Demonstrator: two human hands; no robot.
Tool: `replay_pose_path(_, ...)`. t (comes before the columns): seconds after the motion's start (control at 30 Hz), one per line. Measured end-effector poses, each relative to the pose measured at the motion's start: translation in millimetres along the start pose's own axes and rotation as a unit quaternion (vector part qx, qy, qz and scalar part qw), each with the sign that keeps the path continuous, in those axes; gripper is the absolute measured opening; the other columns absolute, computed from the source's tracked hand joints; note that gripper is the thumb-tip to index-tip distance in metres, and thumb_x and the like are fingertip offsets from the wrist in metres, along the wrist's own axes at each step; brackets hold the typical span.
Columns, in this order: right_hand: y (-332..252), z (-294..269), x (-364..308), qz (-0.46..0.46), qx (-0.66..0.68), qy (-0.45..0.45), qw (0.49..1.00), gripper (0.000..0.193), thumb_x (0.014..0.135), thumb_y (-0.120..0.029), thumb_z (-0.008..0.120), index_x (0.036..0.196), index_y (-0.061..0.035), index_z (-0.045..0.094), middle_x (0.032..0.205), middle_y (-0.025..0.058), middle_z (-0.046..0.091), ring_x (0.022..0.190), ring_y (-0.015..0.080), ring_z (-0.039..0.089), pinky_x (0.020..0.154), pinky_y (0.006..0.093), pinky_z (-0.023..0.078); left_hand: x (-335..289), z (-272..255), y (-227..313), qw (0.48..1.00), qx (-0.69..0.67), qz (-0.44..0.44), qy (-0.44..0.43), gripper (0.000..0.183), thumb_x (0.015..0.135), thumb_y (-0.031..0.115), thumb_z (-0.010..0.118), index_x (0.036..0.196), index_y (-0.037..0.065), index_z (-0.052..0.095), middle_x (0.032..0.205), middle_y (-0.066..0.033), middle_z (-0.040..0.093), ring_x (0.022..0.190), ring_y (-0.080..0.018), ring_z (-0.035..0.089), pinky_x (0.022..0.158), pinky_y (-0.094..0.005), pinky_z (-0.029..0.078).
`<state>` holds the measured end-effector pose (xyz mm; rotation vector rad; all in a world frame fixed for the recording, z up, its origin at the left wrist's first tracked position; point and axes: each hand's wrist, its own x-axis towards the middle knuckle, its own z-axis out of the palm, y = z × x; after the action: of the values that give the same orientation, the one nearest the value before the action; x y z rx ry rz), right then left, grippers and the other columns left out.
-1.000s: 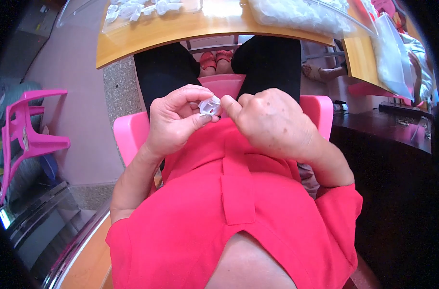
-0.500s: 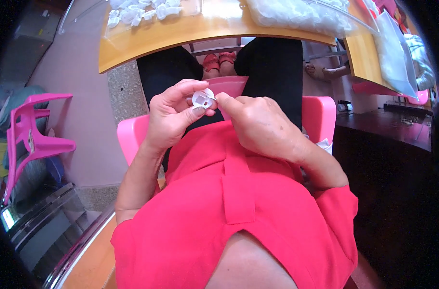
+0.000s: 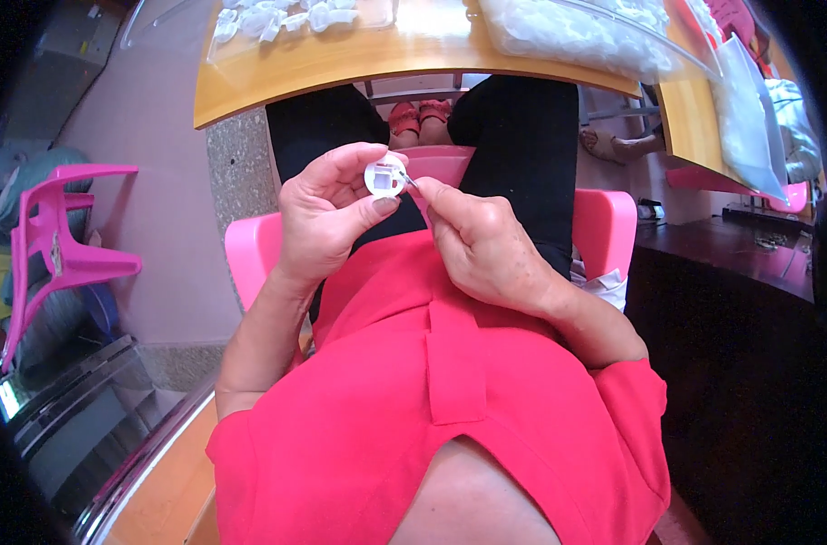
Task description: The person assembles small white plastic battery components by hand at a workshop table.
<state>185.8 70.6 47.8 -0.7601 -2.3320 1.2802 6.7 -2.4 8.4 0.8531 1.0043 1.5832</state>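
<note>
Between the thumb and fingers of my left hand [image 3: 327, 200] is a small round white plastic part [image 3: 383, 177] with a square opening in its face. My right hand [image 3: 486, 236] is closed in a pinch on a thin metal-looking tool [image 3: 410, 182]. The tool's tip meets the right edge of the white part, near a small dark spot. Most of the tool is hidden inside my right fingers, so its kind does not show. Both hands are held above my lap, short of the table's front edge.
A wooden table [image 3: 413, 65] stands ahead, bearing a clear tray with loose white plastic pieces [image 3: 286, 16] and a clear bag of similar pieces [image 3: 577, 36]. Pink chair arms [image 3: 604, 232] flank me. A pink plastic chair [image 3: 59, 245] lies tipped at the left. Another person's foot [image 3: 604, 145] shows at right.
My left hand has turned the white part so its face shows more fully. My right hand has drawn slightly back, and more of the tool is visible. The whole view has shifted a little.
</note>
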Motion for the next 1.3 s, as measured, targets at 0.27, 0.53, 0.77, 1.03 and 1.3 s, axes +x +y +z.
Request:
replay_pose_path(0.27, 5, 9, 2, 0.025, 0.016, -0.011, 0.999, 0.024, 0.089, 0.005, 0.048, 0.111, 0.0026, 0.055, 0.079, 0.021, 0.062, 0.073, 0.0281, 0.067, 0.062, 0.0315, 0.05, 0, 1, -2, 0.999, 0.049, 0.012, 0.01, 0.043, 0.078, -0.01, 0.068, 0.118, -0.004, 0.055, 0.11, -0.0125, 0.063, 0.101, -0.0166, 0.061, 0.088, -0.0287, 0.052)
replay_pose_path(0.53, 8, 11, 3, -0.017, 0.048, 0.008, 0.999, 0.022, 0.086, 0.004, 0.048, 0.107, 0.0024, 0.055, 0.075, 0.0235, 0.06, 0.07, 0.0348, 0.064, 0.058, 0.0389, 0.049, -2, 5, -4, 0.999, 0.022, 0.02, 0.018, 0.041, 0.079, -0.009, 0.067, 0.118, -0.004, 0.055, 0.107, -0.0116, 0.064, 0.099, -0.0168, 0.062, 0.086, -0.0286, 0.053)
replay_pose_path(0.77, 12, 15, 3, -0.046, -0.022, 0.006, 0.999, 0.021, 0.081, 0.001, 0.05, 0.102, 0.002, 0.052, 0.067, 0.0249, 0.058, 0.064, 0.042, 0.061, 0.056, 0.0485, 0.048, -4, 8, -4, 0.997, 0.069, 0.023, 0.025, 0.04, 0.08, -0.009, 0.067, 0.118, -0.005, 0.055, 0.106, -0.0113, 0.064, 0.097, -0.0157, 0.062, 0.086, -0.0282, 0.053)
replay_pose_path(1.03, 6, 3, 7, -0.002, -0.095, -0.083, 0.992, 0.021, 0.077, -0.001, 0.051, 0.098, 0.0033, 0.048, 0.065, 0.0265, 0.059, 0.065, 0.0435, 0.062, 0.058, 0.0516, 0.05, -7, 7, -7, 0.987, 0.16, 0.03, 0.012, 0.041, 0.077, -0.014, 0.065, 0.116, -0.003, 0.058, 0.11, -0.0127, 0.064, 0.099, -0.0162, 0.062, 0.086, -0.0273, 0.051)
replay_pose_path(1.3, -3, 6, 10, -0.003, -0.284, -0.143, 0.948, 0.018, 0.08, -0.005, 0.051, 0.096, 0.0048, 0.052, 0.067, 0.0226, 0.063, 0.061, 0.0357, 0.065, 0.055, 0.0442, 0.054, -2, 3, -7, 0.923, 0.362, 0.129, -0.02, 0.034, 0.071, -0.011, 0.067, 0.104, -0.003, 0.064, 0.099, -0.0145, 0.065, 0.087, -0.0173, 0.065, 0.072, -0.0268, 0.054)
